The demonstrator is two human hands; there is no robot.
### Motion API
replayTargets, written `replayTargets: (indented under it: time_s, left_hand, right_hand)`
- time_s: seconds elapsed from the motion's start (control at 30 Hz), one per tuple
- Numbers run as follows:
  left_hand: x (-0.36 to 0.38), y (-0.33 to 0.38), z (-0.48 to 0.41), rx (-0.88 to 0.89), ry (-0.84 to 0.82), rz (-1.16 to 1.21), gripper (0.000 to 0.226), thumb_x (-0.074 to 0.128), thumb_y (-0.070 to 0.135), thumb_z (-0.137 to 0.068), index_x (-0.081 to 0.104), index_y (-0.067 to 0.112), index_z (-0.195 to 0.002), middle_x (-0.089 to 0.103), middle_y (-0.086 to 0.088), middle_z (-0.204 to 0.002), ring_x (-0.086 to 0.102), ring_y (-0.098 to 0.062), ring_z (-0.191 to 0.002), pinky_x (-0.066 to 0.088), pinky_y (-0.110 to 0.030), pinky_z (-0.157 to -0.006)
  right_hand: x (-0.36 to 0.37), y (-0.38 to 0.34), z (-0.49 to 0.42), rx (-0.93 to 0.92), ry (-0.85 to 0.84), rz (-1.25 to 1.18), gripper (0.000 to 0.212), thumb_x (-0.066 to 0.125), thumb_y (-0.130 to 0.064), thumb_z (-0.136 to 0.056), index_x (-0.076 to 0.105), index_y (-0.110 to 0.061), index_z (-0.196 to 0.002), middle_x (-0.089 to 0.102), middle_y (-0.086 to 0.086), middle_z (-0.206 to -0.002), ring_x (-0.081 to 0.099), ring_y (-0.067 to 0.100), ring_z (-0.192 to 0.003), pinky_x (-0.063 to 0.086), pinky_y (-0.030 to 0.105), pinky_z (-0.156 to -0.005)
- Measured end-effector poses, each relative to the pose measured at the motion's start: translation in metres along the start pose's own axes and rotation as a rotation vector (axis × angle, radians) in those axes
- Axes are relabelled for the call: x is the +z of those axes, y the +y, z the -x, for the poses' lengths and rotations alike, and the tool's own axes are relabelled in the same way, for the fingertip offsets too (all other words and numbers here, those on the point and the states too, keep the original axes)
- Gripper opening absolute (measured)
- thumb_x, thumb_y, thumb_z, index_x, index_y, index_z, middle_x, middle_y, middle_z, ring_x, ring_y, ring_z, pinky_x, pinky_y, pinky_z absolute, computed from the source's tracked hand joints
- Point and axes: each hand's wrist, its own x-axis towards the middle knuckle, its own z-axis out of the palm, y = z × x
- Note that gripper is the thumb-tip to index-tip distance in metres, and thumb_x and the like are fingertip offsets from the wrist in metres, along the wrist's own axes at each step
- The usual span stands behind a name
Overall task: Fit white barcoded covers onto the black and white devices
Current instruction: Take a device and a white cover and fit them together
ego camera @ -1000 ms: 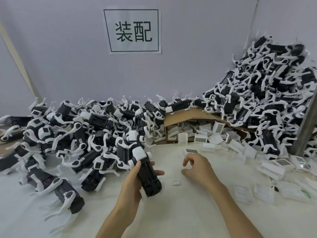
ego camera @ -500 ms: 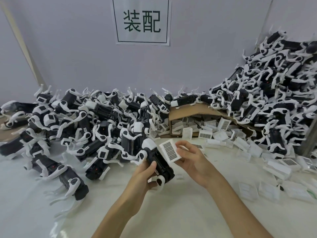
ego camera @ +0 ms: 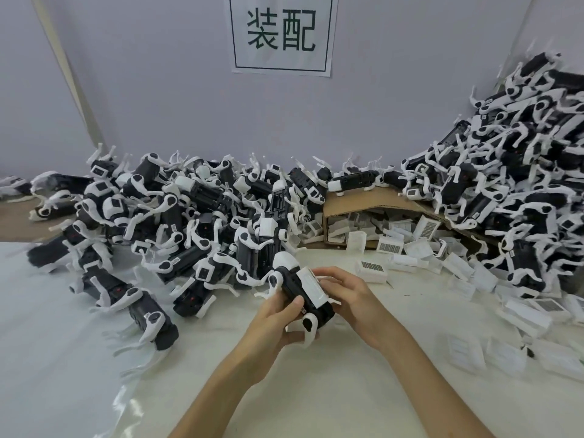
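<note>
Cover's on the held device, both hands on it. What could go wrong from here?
1. The white cover may seat skewed: the right hand hides part of its edge, so latching is unconfirmed.
2. The left hand grips the device beside a thin white leg, which might bend.
3. The device pile lies close behind; finished units could get mixed in.

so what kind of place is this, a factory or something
Probably an assembly workstation: the wall sign reads 装配 (assembly), identical black and white devices lie in heaps, and loose barcoded covers spill from a cardboard box.
</note>
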Motion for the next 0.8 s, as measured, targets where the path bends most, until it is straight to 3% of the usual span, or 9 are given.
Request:
replayTargets:
  time_s: [0.13, 0.23, 0.3, 0.47, 0.6, 0.73, 0.8]
  left_hand:
    - [0.001, -0.003, 0.0, 0.014, 0.021, -0.002, 0.041, 0.056, 0.031, -0.094, 0.058, 0.016, -0.132, 0.072, -0.01, -0.118, 0.071, -0.026, -0.101, 0.058, -0.034, -0.074]
    - [-0.001, -0.006, -0.003, 0.025, 0.062, -0.035, 0.033, 0.054, 0.026, -0.1, 0.059, 0.017, -0.132, 0.072, -0.008, -0.119, 0.07, -0.028, -0.106, 0.059, -0.036, -0.077]
    - [-0.001, -0.007, -0.004, 0.028, 0.078, -0.025, 0.038, 0.057, 0.031, -0.095, 0.061, 0.017, -0.131, 0.073, -0.007, -0.119, 0.07, -0.027, -0.108, 0.059, -0.039, -0.08]
    - [0.0, -0.006, -0.005, 0.018, 0.116, 0.016, 0.047, 0.063, 0.039, -0.085, 0.065, 0.01, -0.123, 0.075, -0.01, -0.112, 0.073, -0.027, -0.098, 0.058, -0.035, -0.072]
    - [-0.002, -0.002, -0.003, -0.015, 0.103, 0.04, 0.054, 0.069, 0.04, -0.083, 0.064, -0.002, -0.116, 0.073, -0.014, -0.103, 0.07, -0.029, -0.09, 0.062, -0.044, -0.073]
    - [0.002, 0.003, 0.002, -0.048, 0.083, 0.011, 0.058, 0.072, 0.044, -0.079, 0.067, -0.004, -0.11, 0.07, -0.018, -0.096, 0.066, -0.034, -0.085, 0.058, -0.031, -0.064]
    - [0.004, 0.004, 0.003, -0.053, 0.083, 0.013, 0.058, 0.072, 0.046, -0.077, 0.068, -0.003, -0.108, 0.069, -0.017, -0.094, 0.064, -0.034, -0.085, 0.057, -0.029, -0.062]
  right_hand:
    - [0.0, 0.001, 0.0, -0.045, 0.011, 0.017, 0.02, 0.062, -0.018, -0.096, 0.073, -0.021, -0.112, 0.072, 0.011, -0.113, 0.068, 0.023, -0.101, 0.055, 0.027, -0.078]
    - [-0.002, -0.001, 0.003, -0.028, -0.122, -0.017, 0.049, 0.071, -0.032, -0.084, 0.062, -0.016, -0.129, 0.068, 0.012, -0.121, 0.067, 0.028, -0.107, 0.055, 0.033, -0.088]
    - [-0.002, 0.0, 0.002, -0.024, -0.118, 0.006, 0.054, 0.075, -0.031, -0.08, 0.061, -0.017, -0.13, 0.068, 0.013, -0.122, 0.067, 0.028, -0.109, 0.054, 0.032, -0.087]
    - [-0.011, -0.001, 0.0, -0.069, -0.121, -0.117, 0.044, 0.067, -0.015, -0.084, 0.064, -0.011, -0.128, 0.069, 0.01, -0.118, 0.067, 0.028, -0.105, 0.054, 0.033, -0.089]
    - [-0.018, -0.005, 0.001, -0.149, 0.003, -0.117, 0.049, 0.069, 0.008, -0.077, 0.065, -0.01, -0.122, 0.069, 0.003, -0.115, 0.068, 0.027, -0.106, 0.056, 0.032, -0.088]
    - [-0.008, -0.005, 0.001, -0.214, 0.02, -0.011, 0.052, 0.066, 0.014, -0.064, 0.069, -0.014, -0.108, 0.071, -0.002, -0.115, 0.066, 0.019, -0.111, 0.057, 0.032, -0.086]
    - [-0.005, -0.003, 0.001, -0.241, 0.034, 0.037, 0.055, 0.062, 0.023, -0.065, 0.074, -0.017, -0.101, 0.072, -0.005, -0.112, 0.062, 0.023, -0.108, 0.056, 0.035, -0.087]
